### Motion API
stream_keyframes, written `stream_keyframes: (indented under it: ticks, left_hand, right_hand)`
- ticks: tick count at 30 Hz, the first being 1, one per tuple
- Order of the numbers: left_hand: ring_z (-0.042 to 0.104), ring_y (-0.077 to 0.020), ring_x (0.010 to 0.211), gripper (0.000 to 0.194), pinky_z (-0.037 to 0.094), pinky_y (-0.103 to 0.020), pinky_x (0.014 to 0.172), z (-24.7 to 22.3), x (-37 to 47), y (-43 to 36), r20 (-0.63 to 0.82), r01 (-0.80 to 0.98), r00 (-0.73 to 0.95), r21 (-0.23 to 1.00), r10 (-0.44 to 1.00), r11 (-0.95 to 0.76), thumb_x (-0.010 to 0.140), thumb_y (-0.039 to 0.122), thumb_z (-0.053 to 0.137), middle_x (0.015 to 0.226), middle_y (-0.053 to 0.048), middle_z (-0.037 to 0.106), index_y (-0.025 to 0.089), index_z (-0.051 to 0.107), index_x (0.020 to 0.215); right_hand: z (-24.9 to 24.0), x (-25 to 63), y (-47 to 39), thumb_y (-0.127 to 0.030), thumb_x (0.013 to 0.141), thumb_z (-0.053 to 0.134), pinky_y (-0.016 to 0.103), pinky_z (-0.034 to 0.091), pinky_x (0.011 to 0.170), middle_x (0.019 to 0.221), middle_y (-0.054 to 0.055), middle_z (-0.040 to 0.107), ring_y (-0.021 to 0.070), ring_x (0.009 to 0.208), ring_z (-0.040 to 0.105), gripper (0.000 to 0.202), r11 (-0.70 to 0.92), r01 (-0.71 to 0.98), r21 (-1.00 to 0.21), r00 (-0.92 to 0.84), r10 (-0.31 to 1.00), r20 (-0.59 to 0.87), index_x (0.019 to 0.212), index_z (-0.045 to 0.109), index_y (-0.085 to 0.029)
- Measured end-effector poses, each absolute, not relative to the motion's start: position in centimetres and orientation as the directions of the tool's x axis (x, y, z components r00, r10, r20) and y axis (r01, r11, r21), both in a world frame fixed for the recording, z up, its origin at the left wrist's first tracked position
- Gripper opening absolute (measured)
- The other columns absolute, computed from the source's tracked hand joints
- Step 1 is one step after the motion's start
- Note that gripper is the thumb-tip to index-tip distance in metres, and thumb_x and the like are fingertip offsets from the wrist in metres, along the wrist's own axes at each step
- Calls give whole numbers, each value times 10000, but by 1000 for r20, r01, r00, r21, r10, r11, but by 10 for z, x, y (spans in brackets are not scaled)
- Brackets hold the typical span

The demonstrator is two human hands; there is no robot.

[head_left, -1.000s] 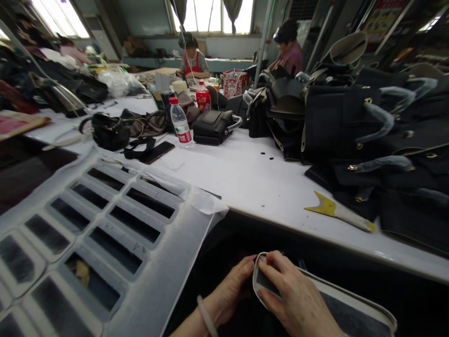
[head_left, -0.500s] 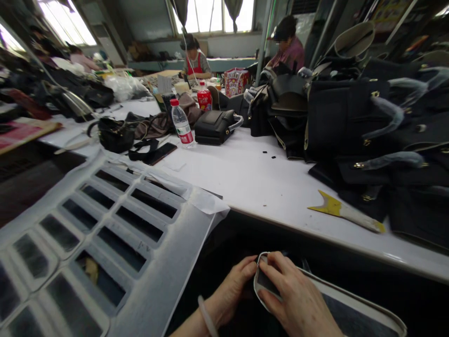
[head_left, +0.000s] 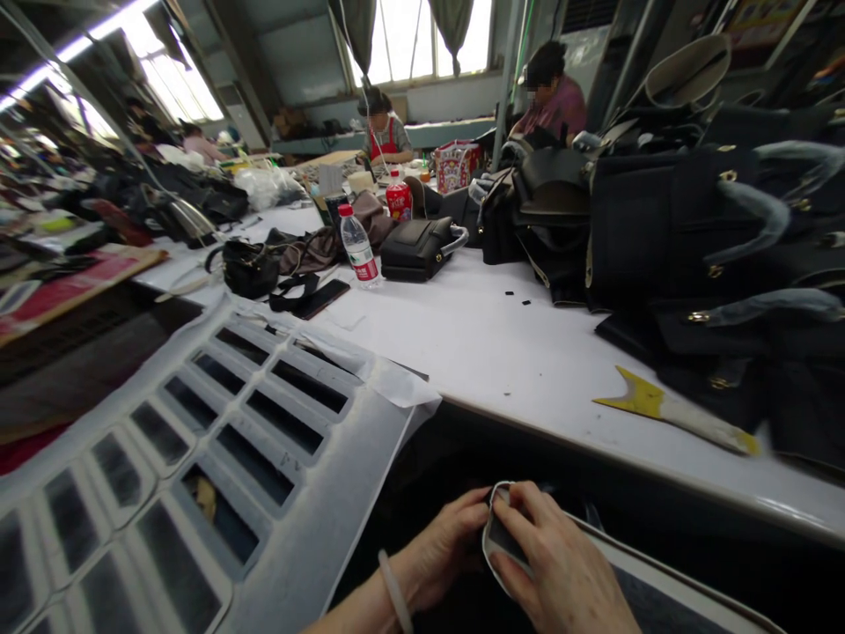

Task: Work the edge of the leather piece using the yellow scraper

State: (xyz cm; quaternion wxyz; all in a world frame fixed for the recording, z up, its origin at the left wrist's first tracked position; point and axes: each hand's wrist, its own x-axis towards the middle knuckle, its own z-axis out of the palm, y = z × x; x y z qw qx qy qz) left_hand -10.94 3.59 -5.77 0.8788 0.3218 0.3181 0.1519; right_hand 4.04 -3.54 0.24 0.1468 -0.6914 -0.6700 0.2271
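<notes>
Low in front of me, below the table edge, is a dark bag part (head_left: pixel 666 586) with pale rims, its body running off to the lower right. My left hand (head_left: pixel 449 546) pinches its near upper corner from the left, fingertips closed at the rim. Over the same end lies my right hand (head_left: pixel 558 555), its fingers bent inside the rim and pressing on the grey inner face. The thumb side of the left hand and whatever lies under the part are hidden in shadow.
A grey slotted plastic rack (head_left: pixel 264 546) stands at the left. On the white table (head_left: pixel 462 335) are a water bottle (head_left: pixel 360 251), a small black bag (head_left: pixel 419 249), a phone (head_left: pixel 323 299) and a yellow-ended strip (head_left: pixel 673 409). Black bags (head_left: pixel 666 220) pile up at right. Several people sit beyond.
My view has swung slightly left, so the table things appear shifted right. Both hands keep their hold on the same end of the bag part, with only slight finger movement.
</notes>
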Motion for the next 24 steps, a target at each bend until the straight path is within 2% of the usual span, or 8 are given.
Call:
stream_keyframes:
  ticks: [5,9,13,17,20,24]
  left_hand:
    - [551,-333,1243,465,396,-475,1062,-50,-109,35,-443,-67,750,688,491,723,870,395,627,1254,-123,656,196,629,1291]
    - [558,-328,1214,469,405,-473,1044,-49,-108,31,-492,-50,697,692,521,720,842,422,655,1213,-107,666,209,642,1260]
    - [565,-317,1174,471,420,-453,1018,-45,-106,27,-523,-25,659,703,541,711,814,455,676,1164,-89,670,211,654,1216]
    - [583,-302,1118,454,435,-435,990,-41,-105,25,-533,-33,631,708,564,705,800,472,683,1137,-78,670,205,668,1166]
    - [583,-303,1118,435,434,-430,994,-39,-103,25,-541,-54,606,703,583,709,794,436,690,1117,-83,677,190,678,1152]
    - [569,-325,1168,421,423,-433,1018,-37,-98,25,-529,-65,578,729,621,682,789,350,682,1109,-96,692,164,684,1167]
  right_hand:
    - [6,34,-34,-72,790,623,496,600,840,1145,68,603,285,1010,635,391,-48,873,-485,21,998,-60,1145,602,-233]
    - [-2,37,-37,-70,749,636,489,620,821,1136,75,623,285,981,653,457,8,898,-440,26,997,72,1171,557,-226]
    - [-14,43,-42,-145,768,633,420,642,785,1147,86,646,272,967,675,538,92,922,-377,-19,981,194,1273,464,-221]
    - [-19,47,-43,-211,797,619,379,641,794,1137,129,670,278,985,685,608,152,944,-292,-58,950,308,1354,384,-150]
    - [-20,47,-43,-217,796,611,364,643,768,1144,132,674,276,977,692,613,172,951,-257,-76,936,345,1361,382,-150]
    - [-19,46,-43,-195,788,583,361,642,746,1122,121,676,268,963,696,568,186,941,-283,-81,934,347,1330,419,-167]
